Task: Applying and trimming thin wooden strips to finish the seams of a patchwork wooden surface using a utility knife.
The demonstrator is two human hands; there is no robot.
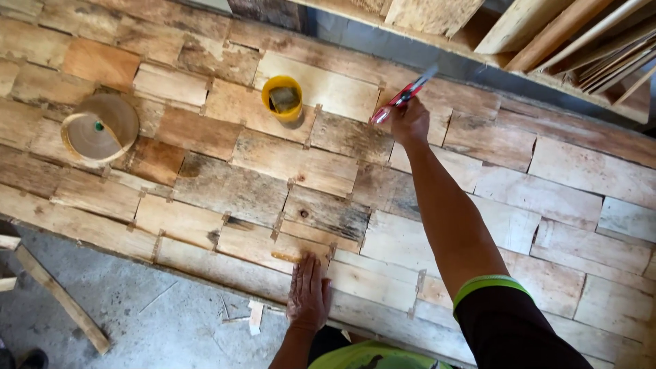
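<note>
Head view: right hand [410, 121] clenches a slim red, seemingly plastic tool [404, 96]; left hand [309, 292] flat, released.

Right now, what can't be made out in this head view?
- Yellow cup: contents too small to identify.
- Red tool: tip blurred; right hand covers its grip.
- Left hand: palm hides the wood panel beneath it.
- Stacked boards: cut off by the top edge.

Soft, even daylight fills the scene, brightest on the pale boards of the bench [547, 198] toward 3 o'clock. Shadows are faint and short; no glare shows. The wide lens bends straight edges near the corners. The red tool [404, 96] at 12 o'clock is slightly motion-blurred, and fine wood grain looks soft throughout.
</note>
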